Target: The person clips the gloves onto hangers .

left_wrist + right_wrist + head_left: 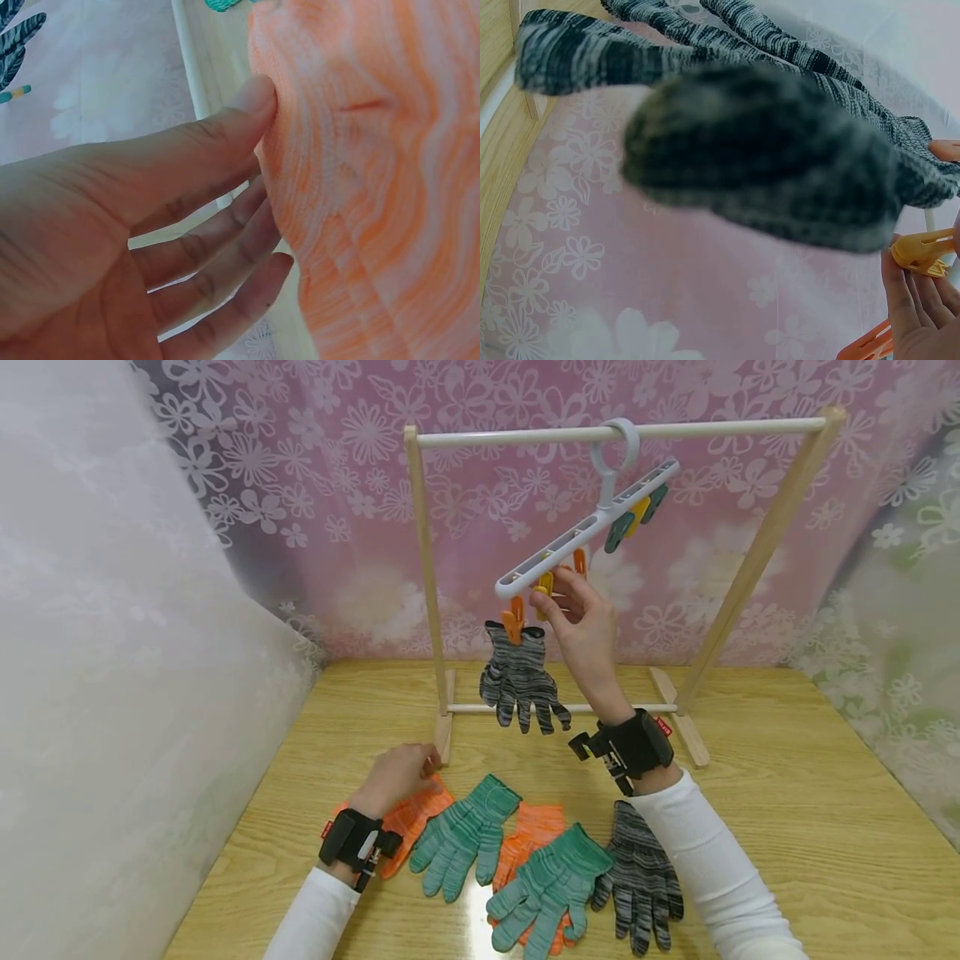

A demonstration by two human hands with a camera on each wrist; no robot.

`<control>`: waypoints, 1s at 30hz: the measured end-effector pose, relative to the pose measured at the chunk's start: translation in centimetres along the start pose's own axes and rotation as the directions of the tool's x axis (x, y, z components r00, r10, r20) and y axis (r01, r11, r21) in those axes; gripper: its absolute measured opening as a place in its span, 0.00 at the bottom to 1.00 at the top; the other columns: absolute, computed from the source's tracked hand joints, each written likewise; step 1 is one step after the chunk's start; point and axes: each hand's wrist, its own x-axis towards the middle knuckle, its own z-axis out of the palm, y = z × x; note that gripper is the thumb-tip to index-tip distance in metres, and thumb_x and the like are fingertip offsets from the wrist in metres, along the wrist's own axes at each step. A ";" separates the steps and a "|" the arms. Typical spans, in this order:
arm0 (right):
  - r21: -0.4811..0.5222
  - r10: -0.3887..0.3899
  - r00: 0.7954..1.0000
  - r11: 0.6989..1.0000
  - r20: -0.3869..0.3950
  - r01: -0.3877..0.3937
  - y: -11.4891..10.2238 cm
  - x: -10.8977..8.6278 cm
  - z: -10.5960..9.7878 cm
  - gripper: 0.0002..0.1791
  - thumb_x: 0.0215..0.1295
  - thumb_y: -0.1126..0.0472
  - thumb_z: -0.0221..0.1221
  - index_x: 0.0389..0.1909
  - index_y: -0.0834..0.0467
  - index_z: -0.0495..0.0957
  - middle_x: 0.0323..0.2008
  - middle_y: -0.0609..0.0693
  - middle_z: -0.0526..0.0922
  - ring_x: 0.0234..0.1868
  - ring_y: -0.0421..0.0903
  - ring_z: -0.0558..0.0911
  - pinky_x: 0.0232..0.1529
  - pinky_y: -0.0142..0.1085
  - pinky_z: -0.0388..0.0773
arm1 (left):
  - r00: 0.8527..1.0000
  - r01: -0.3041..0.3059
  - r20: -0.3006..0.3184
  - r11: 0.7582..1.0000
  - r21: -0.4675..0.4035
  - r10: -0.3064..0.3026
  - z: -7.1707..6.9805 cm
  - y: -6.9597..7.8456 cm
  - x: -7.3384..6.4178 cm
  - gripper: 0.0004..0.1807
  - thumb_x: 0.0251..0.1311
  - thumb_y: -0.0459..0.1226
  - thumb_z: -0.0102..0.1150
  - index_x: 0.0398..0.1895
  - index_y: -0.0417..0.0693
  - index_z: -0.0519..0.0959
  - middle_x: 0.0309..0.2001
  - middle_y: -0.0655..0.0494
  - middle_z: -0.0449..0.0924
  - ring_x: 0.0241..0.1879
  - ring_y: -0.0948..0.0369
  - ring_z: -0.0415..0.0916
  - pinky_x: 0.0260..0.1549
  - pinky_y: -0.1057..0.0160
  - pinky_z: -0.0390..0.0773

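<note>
My right hand [587, 631] is raised to a pale grey clip hanger [558, 550] and pinches a yellow clothespin [544, 587] under its near end. Just left of those fingers, a black-and-grey knit glove [519, 681] hangs by its cuff from an orange clothespin [513, 620], fingers down. This glove fills much of the right wrist view, where the yellow clothespin [922, 249] shows at the fingertips. Low on the left, my left hand [396, 778] holds the cuff edge of an orange glove [360, 165] between thumb and fingers. Part of that glove is hidden under the wrist.
The hanger hooks over the white bar [510, 438] of a wooden stand. Green and yellow clothespins [619, 532] hang at its far end. Along the table [795, 810] lie two green gloves [465, 831], another orange glove [536, 820] partly covered, and a black-and-grey glove [647, 885].
</note>
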 end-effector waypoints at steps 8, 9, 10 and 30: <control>0.010 0.003 1.000 1.000 0.002 -0.003 0.0 -0.1 0.0 0.22 0.68 0.64 0.65 0.62 0.63 0.78 0.49 0.60 0.86 0.41 0.30 0.84 0.47 0.27 0.83 | 1.000 0.006 -0.025 0.999 0.043 -0.005 0.2 0.1 0.0 0.13 0.50 0.40 0.78 0.34 0.45 0.83 0.25 0.59 0.74 0.26 0.62 0.71 0.25 0.63 0.74; 0.010 0.002 1.000 1.000 0.001 -0.002 0.0 -0.1 0.0 0.22 0.68 0.64 0.65 0.62 0.63 0.78 0.49 0.60 0.86 0.41 0.30 0.84 0.47 0.27 0.83 | 1.000 0.002 -0.028 0.999 0.047 -0.001 0.3 0.1 0.0 0.13 0.50 0.40 0.78 0.32 0.45 0.83 0.24 0.59 0.73 0.25 0.62 0.70 0.25 0.63 0.73; 0.010 0.003 1.000 1.000 0.000 -0.003 0.0 -0.1 -0.1 0.22 0.68 0.64 0.65 0.62 0.64 0.78 0.49 0.60 0.86 0.41 0.30 0.84 0.47 0.27 0.83 | 1.000 -0.002 -0.031 0.999 0.052 0.004 0.3 0.1 0.0 0.13 0.49 0.39 0.78 0.30 0.46 0.82 0.23 0.59 0.72 0.24 0.62 0.69 0.24 0.63 0.71; -0.027 0.029 1.000 0.999 0.006 -0.029 -0.1 -0.2 -0.3 0.23 0.68 0.62 0.65 0.63 0.61 0.79 0.50 0.58 0.86 0.42 0.32 0.84 0.49 0.30 0.83 | 0.960 -0.083 -0.262 0.993 0.079 0.101 0.1 -1.1 0.8 0.10 0.58 0.43 0.71 0.34 0.47 0.82 0.20 0.56 0.77 0.15 0.64 0.65 0.15 0.68 0.63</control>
